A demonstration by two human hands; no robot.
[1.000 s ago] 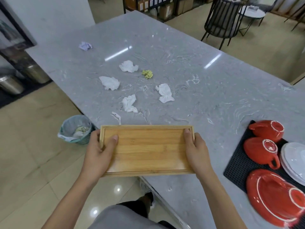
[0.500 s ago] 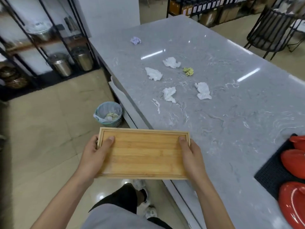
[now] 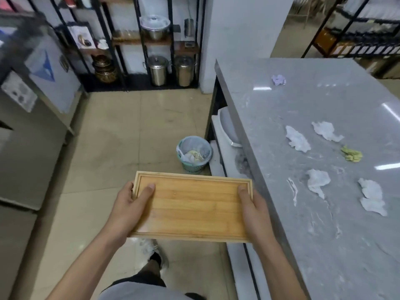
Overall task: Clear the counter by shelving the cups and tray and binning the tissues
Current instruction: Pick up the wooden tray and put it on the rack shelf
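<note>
Tray [image 3: 190, 206] shelving is the step here: we've got our left hand [image 3: 127, 204] and right hand [image 3: 253, 211] with fingers clamped on its short ends, off the desk [image 3: 324, 245]. Next we'd guess carrying it to the shelves [image 3: 151, 42] ahead.

From where I stand, the fingers of the left hand [image 3: 127, 204] and right hand [image 3: 253, 210] vanish beneath the wooden tray [image 3: 191, 204], only thumbs showing. The counter [image 3: 324, 245] runs off the right edge. What fills the bin [image 3: 194, 154] is too small to make out. The far shelves [image 3: 138, 42] are blurred.
</note>
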